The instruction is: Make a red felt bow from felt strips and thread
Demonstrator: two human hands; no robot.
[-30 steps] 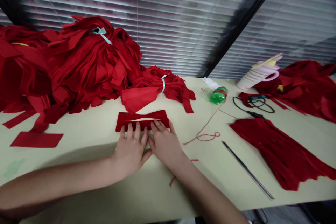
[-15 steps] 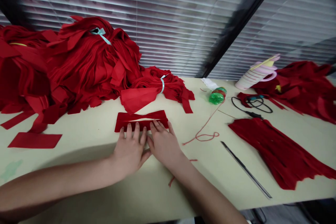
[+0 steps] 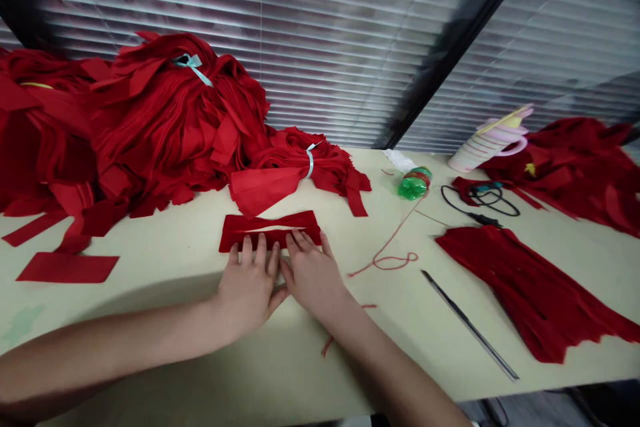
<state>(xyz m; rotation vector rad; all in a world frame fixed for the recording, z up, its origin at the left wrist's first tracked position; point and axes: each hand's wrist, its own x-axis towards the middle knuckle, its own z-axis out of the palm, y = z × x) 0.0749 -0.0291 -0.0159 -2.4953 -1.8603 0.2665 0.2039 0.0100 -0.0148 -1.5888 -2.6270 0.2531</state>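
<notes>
Left hand (image 3: 249,285): flat, fingers spread, tips pressing the near edge of the red fabric strip (image 3: 270,229).
Right hand (image 3: 313,275): flat too, touching the left, fingertips on the same strip.
Strip: mid-table (image 3: 200,360), before the tied red bundle (image 3: 295,170).

Single head-worn view, looking forward and down across the table (image 3: 200,360), close above it, blinds (image 3: 320,47) behind

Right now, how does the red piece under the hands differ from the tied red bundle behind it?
The piece is thin and lies flat on the table; the bundle is a thick stack. The piece is loose, with the left hand and right hand pressing its near edge; the bundle is tied with pale ribbon, untouched. Both are red fabric.
</notes>
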